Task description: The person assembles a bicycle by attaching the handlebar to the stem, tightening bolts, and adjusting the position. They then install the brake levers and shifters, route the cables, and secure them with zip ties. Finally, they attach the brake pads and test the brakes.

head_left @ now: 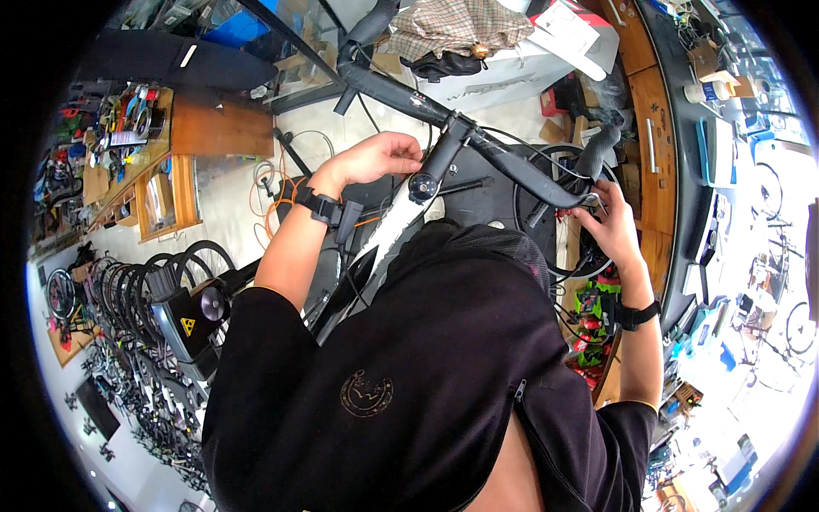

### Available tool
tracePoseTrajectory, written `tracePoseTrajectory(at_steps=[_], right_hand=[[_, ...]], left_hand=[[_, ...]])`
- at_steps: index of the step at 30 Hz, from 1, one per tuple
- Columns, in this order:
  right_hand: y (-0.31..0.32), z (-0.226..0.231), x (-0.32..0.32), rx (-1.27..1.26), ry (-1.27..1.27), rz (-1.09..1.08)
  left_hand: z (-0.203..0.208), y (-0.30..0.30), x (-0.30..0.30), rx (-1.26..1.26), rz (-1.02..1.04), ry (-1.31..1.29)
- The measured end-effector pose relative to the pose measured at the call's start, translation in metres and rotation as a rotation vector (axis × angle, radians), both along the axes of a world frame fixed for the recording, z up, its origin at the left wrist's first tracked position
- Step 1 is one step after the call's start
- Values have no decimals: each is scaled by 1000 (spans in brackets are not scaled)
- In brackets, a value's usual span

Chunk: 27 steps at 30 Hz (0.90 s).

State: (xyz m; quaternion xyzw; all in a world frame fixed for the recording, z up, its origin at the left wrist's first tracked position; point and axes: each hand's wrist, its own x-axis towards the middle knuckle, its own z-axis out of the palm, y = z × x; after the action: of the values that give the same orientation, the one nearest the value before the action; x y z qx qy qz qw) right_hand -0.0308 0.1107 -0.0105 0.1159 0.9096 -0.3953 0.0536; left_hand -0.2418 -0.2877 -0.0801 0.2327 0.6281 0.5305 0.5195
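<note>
A bicycle with a white and black frame stands in front of me. Its black drop handlebar is clamped in a black stem with a round top cap. My left hand is beside the stem, thumb and fingertips pinched together; whatever is between them is too small to make out. My right hand is closed around the handlebar's right end, thumb below and fingers above, next to a small silver part. Black cables curve around the bar.
A wooden bench with tools stands left, above rows of bicycle wheels. A black repair-stand unit is near my left elbow. Wooden drawers and a dark countertop run along the right. A large box holding checked cloth lies ahead.
</note>
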Motion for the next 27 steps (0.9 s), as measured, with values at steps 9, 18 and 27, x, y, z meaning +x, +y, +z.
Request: tracePoseTrajectory(at_steps=[9, 18, 27], right_hand=[[-1, 10, -5, 39, -84, -7], [-1, 10, -2, 49, -44, -1], [6, 8, 3, 71, 40, 2]], left_hand=[[-27, 28, 3, -91, 168, 467], [-8, 2, -6, -167, 472, 102], [-46, -22, -17, -312, 612, -48]])
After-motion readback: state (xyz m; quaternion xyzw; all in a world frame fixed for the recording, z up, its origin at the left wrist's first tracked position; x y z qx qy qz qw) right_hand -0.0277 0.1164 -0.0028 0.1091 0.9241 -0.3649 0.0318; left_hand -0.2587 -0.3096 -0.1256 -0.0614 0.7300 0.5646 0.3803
